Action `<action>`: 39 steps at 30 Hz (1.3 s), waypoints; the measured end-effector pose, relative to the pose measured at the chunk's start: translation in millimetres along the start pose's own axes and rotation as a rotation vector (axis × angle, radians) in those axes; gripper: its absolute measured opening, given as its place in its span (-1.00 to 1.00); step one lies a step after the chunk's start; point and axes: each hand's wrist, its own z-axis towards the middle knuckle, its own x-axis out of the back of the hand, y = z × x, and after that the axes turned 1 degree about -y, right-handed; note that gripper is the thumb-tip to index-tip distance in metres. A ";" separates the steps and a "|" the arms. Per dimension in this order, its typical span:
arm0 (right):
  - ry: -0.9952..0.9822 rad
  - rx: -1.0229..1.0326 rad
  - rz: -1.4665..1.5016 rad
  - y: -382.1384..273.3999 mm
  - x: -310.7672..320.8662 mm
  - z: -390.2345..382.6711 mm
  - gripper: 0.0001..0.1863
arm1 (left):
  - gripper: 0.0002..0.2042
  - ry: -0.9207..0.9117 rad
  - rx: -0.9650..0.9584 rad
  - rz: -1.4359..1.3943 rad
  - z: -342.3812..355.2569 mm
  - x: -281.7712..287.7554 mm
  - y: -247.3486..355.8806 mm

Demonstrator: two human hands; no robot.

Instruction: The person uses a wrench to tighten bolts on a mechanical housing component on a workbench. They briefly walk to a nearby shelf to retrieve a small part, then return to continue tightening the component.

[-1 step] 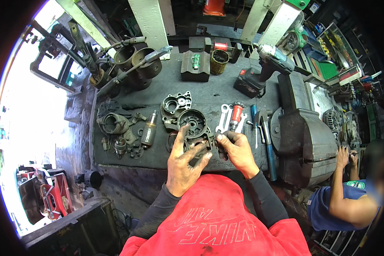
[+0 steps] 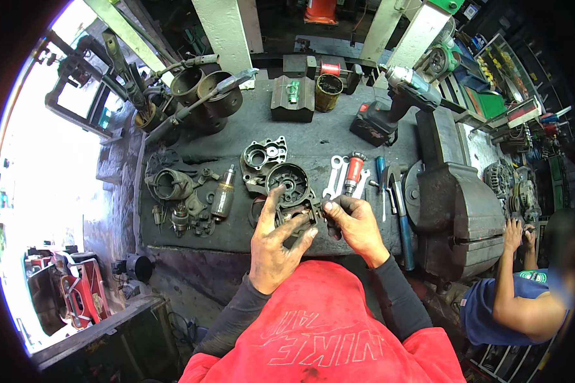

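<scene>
Round metal housing point(image 2: 290, 183) under 2-handed work.
The housing lies on the workbench point(image 2: 338, 137), between the armature point(image 2: 222, 199) and the wrenches point(image 2: 333, 179). Left hand point(image 2: 275, 252): fingers spread, touching the housing. Right hand point(image 2: 358, 226): thumb and index finger pinched together at the housing's right edge; cannot tell whether a part is gripped. Apparent step: fingertip work at that edge; the next move likely calls for steady left-hand support.

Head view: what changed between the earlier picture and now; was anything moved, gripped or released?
Nothing visibly changed: nothing moved, was taken hold of or let go. The bare, grimy left hand stays on the round grey metal housing, the bare right hand beside its right edge; the red-and-black screwdriver-like tool lies as before.
</scene>
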 end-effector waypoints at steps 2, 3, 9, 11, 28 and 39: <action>-0.001 0.048 -0.023 -2.5 -0.3 -1.7 -0.69 | -0.68 -0.012 0.020 -0.030 -0.9 -0.3 0.4; 0.030 0.053 -0.051 -3.3 -0.4 -2.1 -0.73 | -0.68 -0.019 0.039 -0.047 -1.1 -0.4 0.4; 0.013 0.124 0.111 -1.4 0.3 1.5 -0.79 | -0.68 0.005 -0.013 -0.025 3.3 -1.8 -3.3; 0.003 0.139 0.128 1.4 3.7 1.1 -0.72 | -0.68 0.001 0.003 -0.058 2.4 -2.1 -3.9; -0.154 0.053 0.021 -0.9 24.9 11.1 -0.67 | -0.68 -0.027 0.053 -0.114 1.4 -3.2 -5.0; 0.040 0.042 -0.042 7.7 10.6 9.7 -0.29 | -0.68 -0.020 0.032 -0.075 1.1 -3.6 -4.9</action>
